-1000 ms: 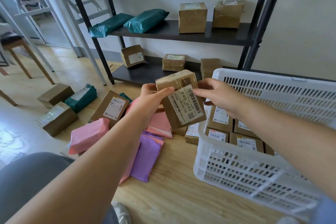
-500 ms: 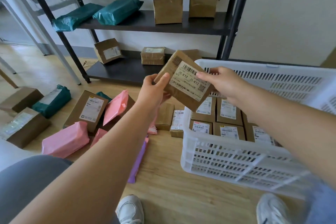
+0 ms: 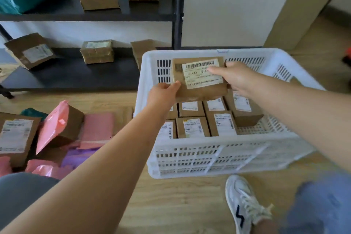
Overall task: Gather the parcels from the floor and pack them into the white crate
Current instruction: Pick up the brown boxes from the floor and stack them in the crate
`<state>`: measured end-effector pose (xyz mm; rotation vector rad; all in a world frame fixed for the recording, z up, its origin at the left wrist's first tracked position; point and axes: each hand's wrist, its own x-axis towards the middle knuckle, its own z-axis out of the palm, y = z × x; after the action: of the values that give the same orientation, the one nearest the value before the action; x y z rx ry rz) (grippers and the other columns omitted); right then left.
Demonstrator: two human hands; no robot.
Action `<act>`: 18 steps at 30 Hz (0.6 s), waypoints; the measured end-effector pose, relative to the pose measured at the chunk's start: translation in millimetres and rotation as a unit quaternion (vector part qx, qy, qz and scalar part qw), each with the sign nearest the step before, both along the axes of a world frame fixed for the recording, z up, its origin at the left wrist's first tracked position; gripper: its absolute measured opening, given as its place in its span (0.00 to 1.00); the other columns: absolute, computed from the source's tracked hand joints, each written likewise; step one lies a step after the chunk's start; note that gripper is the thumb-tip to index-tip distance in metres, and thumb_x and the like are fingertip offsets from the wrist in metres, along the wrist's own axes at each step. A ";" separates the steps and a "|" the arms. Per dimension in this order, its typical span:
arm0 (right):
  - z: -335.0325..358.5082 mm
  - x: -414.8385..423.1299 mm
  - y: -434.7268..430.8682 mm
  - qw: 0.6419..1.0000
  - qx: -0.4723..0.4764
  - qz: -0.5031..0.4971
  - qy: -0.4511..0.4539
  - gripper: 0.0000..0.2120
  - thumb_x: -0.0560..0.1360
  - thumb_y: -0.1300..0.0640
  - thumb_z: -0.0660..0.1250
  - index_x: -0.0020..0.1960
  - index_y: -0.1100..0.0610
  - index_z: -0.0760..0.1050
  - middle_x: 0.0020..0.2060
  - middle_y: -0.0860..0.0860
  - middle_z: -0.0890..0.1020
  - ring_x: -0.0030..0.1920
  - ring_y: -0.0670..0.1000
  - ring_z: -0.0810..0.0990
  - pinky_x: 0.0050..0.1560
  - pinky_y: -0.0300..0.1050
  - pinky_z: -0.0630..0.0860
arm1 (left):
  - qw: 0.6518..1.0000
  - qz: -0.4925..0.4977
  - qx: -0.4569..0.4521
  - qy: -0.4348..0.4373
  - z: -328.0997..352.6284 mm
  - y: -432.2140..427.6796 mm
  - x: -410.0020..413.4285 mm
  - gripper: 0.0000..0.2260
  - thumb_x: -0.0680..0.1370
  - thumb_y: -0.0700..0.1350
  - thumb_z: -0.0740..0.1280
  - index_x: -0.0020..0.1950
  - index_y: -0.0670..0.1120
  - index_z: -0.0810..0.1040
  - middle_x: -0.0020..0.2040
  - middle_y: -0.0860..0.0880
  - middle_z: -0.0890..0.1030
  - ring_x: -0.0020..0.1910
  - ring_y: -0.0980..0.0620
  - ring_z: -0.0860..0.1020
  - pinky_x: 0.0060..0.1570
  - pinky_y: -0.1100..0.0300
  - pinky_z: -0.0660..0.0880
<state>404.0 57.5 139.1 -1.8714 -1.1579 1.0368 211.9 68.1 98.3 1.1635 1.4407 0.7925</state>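
Parcel over the crate: a person's left hand (image 3: 163, 94) and right hand (image 3: 234, 79) hold a brown labelled parcel (image 3: 199, 92) above the white crate (image 3: 214, 139). The parcel sits between the two hands. The left thumb pinches its near-left corner from above, the other left fingers hidden beneath. The right thumb lies across the label, and the right fingers (image 3: 232, 65) curl round the far-right edge. Below the fingers, packed boxes (image 3: 192, 127) fill the crate's left side, labels up. Left of the left hand, pink mailers (image 3: 96, 126) and a brown box (image 3: 16, 137) lie on the wooden floor (image 3: 180, 205).
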 end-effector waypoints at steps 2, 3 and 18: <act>-6.7 23.4 -0.2 0.999 -0.030 0.003 -0.021 0.14 0.76 0.49 0.69 0.57 0.56 0.77 0.51 0.50 0.83 0.51 0.50 0.82 0.47 0.42 0.77 | 1.000 -0.023 -0.001 0.000 -8.5 3.9 17.1 0.10 0.77 0.54 0.67 0.47 0.48 0.77 0.50 0.48 0.82 0.51 0.46 0.81 0.57 0.48 0.78; -10.2 36.6 -0.7 0.998 -0.048 0.007 -0.029 0.12 0.76 0.50 0.69 0.56 0.55 0.77 0.52 0.51 0.83 0.53 0.52 0.81 0.55 0.47 0.78 | 0.999 -0.038 -0.003 0.002 -12.6 5.8 28.2 0.10 0.76 0.54 0.69 0.47 0.47 0.78 0.49 0.47 0.83 0.51 0.46 0.82 0.57 0.47 0.78; -94.1 225.0 -4.6 0.949 -0.298 -0.025 -0.100 0.25 0.76 0.58 0.71 0.69 0.62 0.66 0.66 0.59 0.74 0.61 0.60 0.77 0.58 0.55 0.77 | 0.933 -0.317 -0.110 0.128 -98.4 25.5 214.9 0.14 0.77 0.46 0.70 0.52 0.35 0.81 0.47 0.41 0.84 0.47 0.44 0.83 0.52 0.51 0.81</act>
<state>629.0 52.9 45.1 -2.5102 -0.9604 1.2903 426.8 93.6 -0.1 1.4754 1.2036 0.0283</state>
